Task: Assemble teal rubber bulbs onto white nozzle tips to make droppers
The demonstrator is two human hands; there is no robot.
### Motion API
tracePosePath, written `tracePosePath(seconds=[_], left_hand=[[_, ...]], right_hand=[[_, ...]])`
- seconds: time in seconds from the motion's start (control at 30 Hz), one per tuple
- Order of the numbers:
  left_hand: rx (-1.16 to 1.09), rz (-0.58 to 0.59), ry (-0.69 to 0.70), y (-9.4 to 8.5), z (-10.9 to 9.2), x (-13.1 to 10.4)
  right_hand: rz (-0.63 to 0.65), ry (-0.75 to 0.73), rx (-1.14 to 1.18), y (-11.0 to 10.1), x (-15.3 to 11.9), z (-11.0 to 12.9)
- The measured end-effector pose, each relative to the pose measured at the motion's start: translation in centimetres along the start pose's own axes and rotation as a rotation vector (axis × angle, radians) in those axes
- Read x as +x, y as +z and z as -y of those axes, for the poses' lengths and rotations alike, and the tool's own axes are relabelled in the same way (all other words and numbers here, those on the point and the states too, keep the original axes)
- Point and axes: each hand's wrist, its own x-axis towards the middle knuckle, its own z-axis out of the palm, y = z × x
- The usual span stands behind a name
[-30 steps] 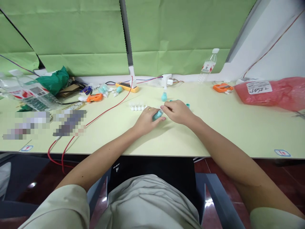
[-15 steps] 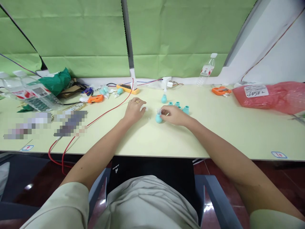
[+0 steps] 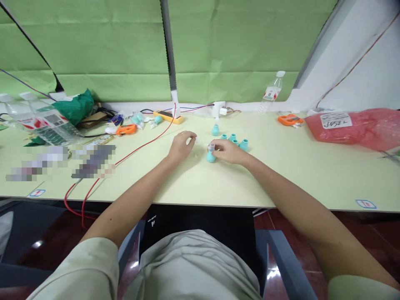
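Bulb (image 3: 211, 157) upright over table (image 3: 200, 187), clear neck up; right hand (image 3: 229, 151) on its right side, fingers clamped on the neck. Left hand (image 3: 180, 146) left of bulb, not touching it, fingers bent; can't tell if they grip anything. Teal cups (image 3: 243, 144) beyond bulb, to its right. Other bulb (image 3: 215, 130) behind bulb. Bottle (image 3: 271, 94) farthest, well right of bulb.

orange tool (image 3: 290, 120) left of red bag (image 3: 368, 129); lone bottle (image 3: 271, 93) before green sheet (image 3: 250, 41); red wire (image 3: 143, 146) across yellow device (image 3: 177, 120); bottle pair (image 3: 55, 121) near green bag (image 3: 76, 107)
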Motion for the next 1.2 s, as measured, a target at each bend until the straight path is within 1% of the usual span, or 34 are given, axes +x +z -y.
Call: tracePosePath(seconds=[0.07, 0.17, 0.2, 0.27, 0.4, 0.63, 0.77, 0.9, 1.0, 1.1, 1.2], left_hand=[[-0.265, -0.052, -0.118, -0.1, -1.4, -0.4], [-0.618, -0.034, -0.255, -0.3, -3.5, -0.8], [-0.689, -0.023, -0.270, -0.4, -4.0, -0.9], [-0.764, -0.028, -0.252, -0.6, -4.8, -1.0], [-0.740, -0.072, -0.147, -0.7, -5.3, -1.2], [-0.522, -0.041, 0.031, -0.4, -4.5, -1.6], [-0.419, -0.046, 0.077, -0.3, -4.1, -1.6], [-0.430, -0.041, 0.031, -0.3, -3.9, -1.5], [-0.528, 0.016, -0.046, -0.2, -3.8, -1.5], [-0.630, 0.101, -0.105, -0.2, -3.7, -1.4], [-0.645, 0.150, -0.128, -0.4, -3.6, -1.5]], right_hand=[[0.003, 0.004, 0.005, -0.1, 0.0, -0.1], [0.002, 0.017, 0.010, 0.1, 0.1, -0.1], [0.003, 0.019, 0.016, 0.3, 0.1, -0.1], [0.009, 0.013, 0.030, 0.6, 0.1, 0.0], [0.014, -0.025, 0.041, 1.2, -0.1, 0.5], [0.026, 0.041, 0.160, 1.4, -0.2, 1.1], [0.054, 0.052, 0.265, 1.1, -0.2, 1.3], [0.071, 0.080, 0.394, 0.7, -0.2, 1.6], [0.083, 0.105, 0.415, 0.7, -0.2, 1.7], [0.086, 0.081, 0.374, 0.9, -0.2, 1.8], [0.066, 0.037, 0.280, 1.2, -0.2, 1.6]])
